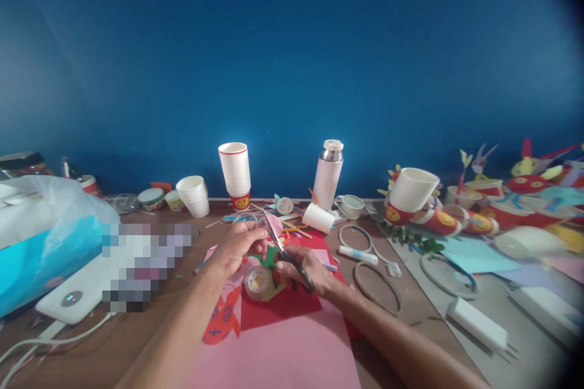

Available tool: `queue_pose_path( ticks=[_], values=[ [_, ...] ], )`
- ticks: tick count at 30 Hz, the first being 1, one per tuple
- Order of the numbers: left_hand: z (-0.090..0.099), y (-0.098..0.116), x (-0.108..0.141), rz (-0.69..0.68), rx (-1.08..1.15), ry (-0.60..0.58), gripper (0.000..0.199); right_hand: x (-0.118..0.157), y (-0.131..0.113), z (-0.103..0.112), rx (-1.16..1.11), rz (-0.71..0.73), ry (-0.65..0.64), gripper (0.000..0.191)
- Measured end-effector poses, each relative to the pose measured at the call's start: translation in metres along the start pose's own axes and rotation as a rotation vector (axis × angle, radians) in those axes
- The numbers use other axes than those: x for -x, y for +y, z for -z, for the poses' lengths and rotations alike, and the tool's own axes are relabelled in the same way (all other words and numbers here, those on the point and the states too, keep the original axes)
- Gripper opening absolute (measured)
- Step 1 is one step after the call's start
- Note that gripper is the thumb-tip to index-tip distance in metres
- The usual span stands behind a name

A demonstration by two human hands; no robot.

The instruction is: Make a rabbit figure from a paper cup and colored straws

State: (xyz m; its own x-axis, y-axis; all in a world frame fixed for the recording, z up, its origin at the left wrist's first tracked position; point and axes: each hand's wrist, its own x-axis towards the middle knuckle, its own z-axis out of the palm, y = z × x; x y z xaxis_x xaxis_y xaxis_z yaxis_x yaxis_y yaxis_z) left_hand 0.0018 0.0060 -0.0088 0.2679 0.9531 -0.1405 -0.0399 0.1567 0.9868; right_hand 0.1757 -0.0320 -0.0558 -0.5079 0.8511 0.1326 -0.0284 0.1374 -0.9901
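In the head view, my right hand (298,270) is closed on the black handles of a pair of scissors (279,244), whose blades point up and to the left. My left hand (244,243) pinches a small piece of pink paper (274,223) beside the blades. Under both hands lie red paper (283,313) and a large pink sheet (274,355). A roll of clear tape (258,283) sits just below my hands. To its left is an orange paper cutout (221,319) with a drawn face.
Behind my hands stand stacked paper cups (235,173), a pink thermos (328,176) and a tipped white cup (318,218). A glue stick (358,254) and coiled cables lie to the right, near decorated cups (442,220). A white power bank (73,298) rests at left.
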Motion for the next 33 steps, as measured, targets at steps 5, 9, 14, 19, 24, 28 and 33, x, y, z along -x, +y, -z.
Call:
queue_pose_path(
  ticks=[5, 9, 14, 19, 24, 28, 33],
  values=[
    [-0.0004, 0.0018, 0.001, 0.028, 0.016, -0.021, 0.009, 0.0008, 0.0002, -0.0011, 0.009, 0.014, -0.005, 0.035],
    [-0.0023, 0.001, 0.0026, 0.032, 0.05, -0.028, 0.009, 0.0014, -0.0008, -0.001, 0.014, 0.027, -0.01, 0.035],
    [-0.0043, 0.0008, 0.004, 0.031, 0.069, -0.046, 0.01, 0.0013, -0.0021, -0.0014, 0.017, 0.035, -0.008, 0.035],
    [-0.0035, 0.0007, 0.0038, 0.029, 0.076, -0.051, 0.01, 0.0007, -0.0027, -0.002, 0.013, 0.049, -0.006, 0.034],
    [-0.0022, -0.0002, 0.0027, 0.04, 0.077, -0.042, 0.008, -0.0002, -0.0033, -0.0022, 0.006, 0.034, -0.005, 0.036],
    [-0.0025, 0.0003, 0.0022, 0.05, 0.072, -0.034, 0.007, 0.0003, -0.0053, -0.0026, 0.011, 0.021, 0.0, 0.038],
    [-0.0032, 0.001, 0.0027, 0.056, 0.066, -0.024, 0.007, 0.0008, -0.0052, -0.0028, 0.017, 0.022, 0.0, 0.037]
  ],
)
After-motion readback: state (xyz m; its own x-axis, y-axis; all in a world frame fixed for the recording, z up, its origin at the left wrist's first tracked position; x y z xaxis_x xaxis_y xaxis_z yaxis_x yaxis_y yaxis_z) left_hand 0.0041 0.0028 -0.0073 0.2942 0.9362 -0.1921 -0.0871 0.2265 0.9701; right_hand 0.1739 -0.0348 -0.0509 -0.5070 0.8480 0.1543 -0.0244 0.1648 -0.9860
